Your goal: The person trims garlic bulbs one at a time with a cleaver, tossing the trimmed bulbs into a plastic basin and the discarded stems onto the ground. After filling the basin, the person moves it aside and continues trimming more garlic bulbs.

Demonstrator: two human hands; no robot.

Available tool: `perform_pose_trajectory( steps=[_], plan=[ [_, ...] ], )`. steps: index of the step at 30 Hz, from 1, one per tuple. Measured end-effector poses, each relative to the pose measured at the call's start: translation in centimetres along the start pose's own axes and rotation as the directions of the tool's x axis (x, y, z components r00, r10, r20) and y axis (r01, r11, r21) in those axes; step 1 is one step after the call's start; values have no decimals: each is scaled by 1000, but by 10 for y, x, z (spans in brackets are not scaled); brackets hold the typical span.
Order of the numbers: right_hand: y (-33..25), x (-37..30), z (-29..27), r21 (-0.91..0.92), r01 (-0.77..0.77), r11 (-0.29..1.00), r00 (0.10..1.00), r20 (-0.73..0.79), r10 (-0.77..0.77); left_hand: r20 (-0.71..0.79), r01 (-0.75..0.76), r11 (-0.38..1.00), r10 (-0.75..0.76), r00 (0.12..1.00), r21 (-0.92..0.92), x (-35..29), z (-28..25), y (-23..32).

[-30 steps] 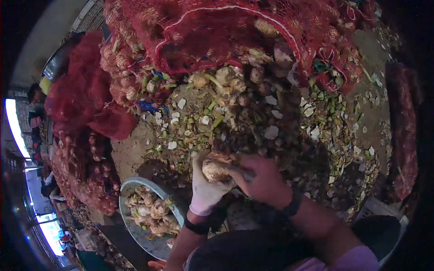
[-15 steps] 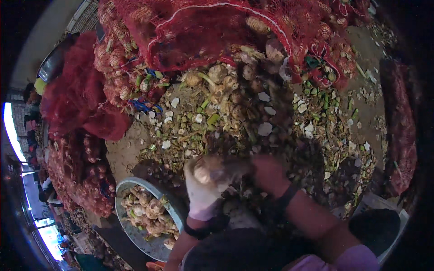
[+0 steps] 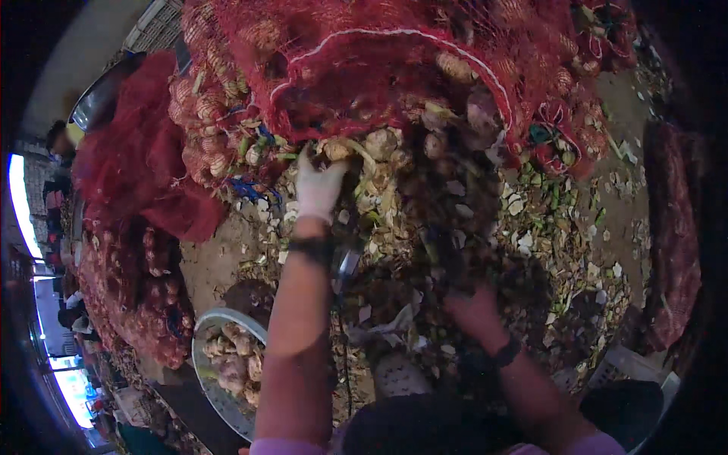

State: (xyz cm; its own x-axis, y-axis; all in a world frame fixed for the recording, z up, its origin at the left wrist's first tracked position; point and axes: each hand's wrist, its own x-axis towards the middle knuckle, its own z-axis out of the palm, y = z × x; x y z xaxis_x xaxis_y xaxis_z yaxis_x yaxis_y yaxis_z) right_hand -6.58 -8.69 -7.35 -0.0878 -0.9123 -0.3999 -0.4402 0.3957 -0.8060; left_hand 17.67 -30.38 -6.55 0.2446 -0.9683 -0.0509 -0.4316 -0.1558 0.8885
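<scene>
My left hand [image 3: 319,186], in a white glove, reaches to the mouth of a red mesh sack [image 3: 341,106]. Its fingers and thumb are apart beside a garlic bulb [image 3: 336,149]; whether they touch it cannot be told. More garlic bulbs [image 3: 381,142] with stems lie just right of it. My right hand [image 3: 476,312] is low over the trimmings, in shadow, its fingers closed. A dark long shape extends forward from it, too dim to name. At lower left a round grey tub [image 3: 199,353] contains several garlic bulbs [image 3: 233,362].
Cut stems and pale root discs [image 3: 523,239] litter the ground. Filled red mesh sacks stand at the far side and left [image 3: 133,280]; another long sack [image 3: 675,235] lies at right. Loose red netting [image 3: 144,167] is heaped at left. A white crate [image 3: 626,368] sits at lower right.
My left hand has gone forward from near my lap to the sack mouth, without the garlic bulb it held. My right hand has drawn slightly down and right. The view has shifted a little.
</scene>
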Motion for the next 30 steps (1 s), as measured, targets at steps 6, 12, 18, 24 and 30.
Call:
perform_pose_trajectory(
  steps=[6, 12, 18, 24, 30],
  plan=[
    [-50, -4, -23, 177, -175, 968, 984, -4, 179, -99, -203, 972, 192, 976, -120, 20, 37, -40],
    [-90, -5, -8, -385, 451, 805, 878, 29, -478, 70, -242, 960, 253, 965, -141, -166, -49, 24],
    [-98, -21, 6, -363, 717, 595, 685, 210, -698, 26, -133, 936, 150, 988, -326, -223, -42, 22],
    [-71, -18, 18, -343, 675, 653, 726, 155, -670, 122, -119, 975, 144, 982, -186, -234, -52, -7],
    [-14, 3, -13, -264, 187, 946, 979, 131, -157, -216, -133, 968, 87, 973, -211, -240, -71, 61]
  ],
)
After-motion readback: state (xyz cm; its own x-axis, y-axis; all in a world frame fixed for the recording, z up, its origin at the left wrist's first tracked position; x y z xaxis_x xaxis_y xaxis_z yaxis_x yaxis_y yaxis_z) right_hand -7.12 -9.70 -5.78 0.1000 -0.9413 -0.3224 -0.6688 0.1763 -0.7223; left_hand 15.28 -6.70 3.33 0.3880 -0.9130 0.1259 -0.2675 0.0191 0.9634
